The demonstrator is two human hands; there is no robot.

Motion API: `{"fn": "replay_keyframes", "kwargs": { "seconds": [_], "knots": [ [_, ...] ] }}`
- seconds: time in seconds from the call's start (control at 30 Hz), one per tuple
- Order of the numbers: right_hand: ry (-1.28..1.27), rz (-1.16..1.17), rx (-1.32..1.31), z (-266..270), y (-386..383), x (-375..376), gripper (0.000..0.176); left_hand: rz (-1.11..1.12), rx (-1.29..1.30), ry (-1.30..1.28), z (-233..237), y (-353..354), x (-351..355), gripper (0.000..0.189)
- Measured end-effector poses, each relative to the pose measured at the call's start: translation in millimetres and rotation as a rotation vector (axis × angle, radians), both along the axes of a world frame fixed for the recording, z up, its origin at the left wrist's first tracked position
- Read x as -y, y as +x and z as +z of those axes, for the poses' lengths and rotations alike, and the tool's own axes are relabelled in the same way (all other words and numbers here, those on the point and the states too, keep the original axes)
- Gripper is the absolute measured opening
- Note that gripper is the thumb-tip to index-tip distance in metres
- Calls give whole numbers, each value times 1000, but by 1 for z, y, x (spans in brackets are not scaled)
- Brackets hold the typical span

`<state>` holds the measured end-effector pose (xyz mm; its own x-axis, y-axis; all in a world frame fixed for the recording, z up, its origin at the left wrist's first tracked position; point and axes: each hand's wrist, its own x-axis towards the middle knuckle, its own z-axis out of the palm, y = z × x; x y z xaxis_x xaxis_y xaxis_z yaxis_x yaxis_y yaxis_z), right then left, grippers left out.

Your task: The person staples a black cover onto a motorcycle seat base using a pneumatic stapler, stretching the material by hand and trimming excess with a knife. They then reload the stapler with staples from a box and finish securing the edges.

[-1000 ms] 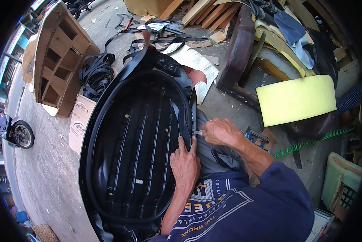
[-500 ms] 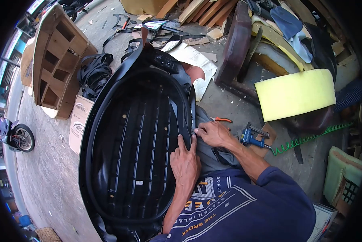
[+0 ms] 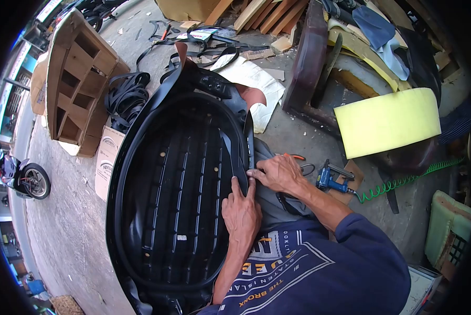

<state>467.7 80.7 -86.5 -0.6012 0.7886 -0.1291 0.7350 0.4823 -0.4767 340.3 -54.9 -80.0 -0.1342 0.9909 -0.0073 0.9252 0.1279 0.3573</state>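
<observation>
Taking the black seat base (image 3: 180, 184) as our clock's centre, we see a motorbike (image 3: 32, 179) at nine o'clock and a wooden frame (image 3: 79, 65) between ten and eleven. A cardboard sheet (image 3: 107, 160) sits toward ten, just beside the seat base, and a heap of black straps (image 3: 126, 100) lies at eleven. The seat base rests underside up before us, with a dark strip (image 3: 237, 157) along its inner edge toward two and three. Our left hand (image 3: 242, 212) grasps nothing: two outstretched fingers press the rim at three. Our right hand (image 3: 278, 173) curls beside them, its thumb touching that rim; we cannot tell whether it pinches anything. Farther out at three lies a blue staple gun (image 3: 331, 177); a yellow foam block (image 3: 387, 123) sits between two and three, and a green coiled hose (image 3: 419, 176) stretches at three.
</observation>
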Motion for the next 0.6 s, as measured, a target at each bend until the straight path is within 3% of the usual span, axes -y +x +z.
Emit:
{"fn": "replay_keyframes", "kwargs": {
  "seconds": [0.27,0.6],
  "knots": [
    [-318,-149,-482,-65,19,-5,59,-39,-13,27,8,0,1,69],
    [-339,-60,-554,-58,27,-7,51,-59,63,-44,20,-5,1,71]
  ]
}}
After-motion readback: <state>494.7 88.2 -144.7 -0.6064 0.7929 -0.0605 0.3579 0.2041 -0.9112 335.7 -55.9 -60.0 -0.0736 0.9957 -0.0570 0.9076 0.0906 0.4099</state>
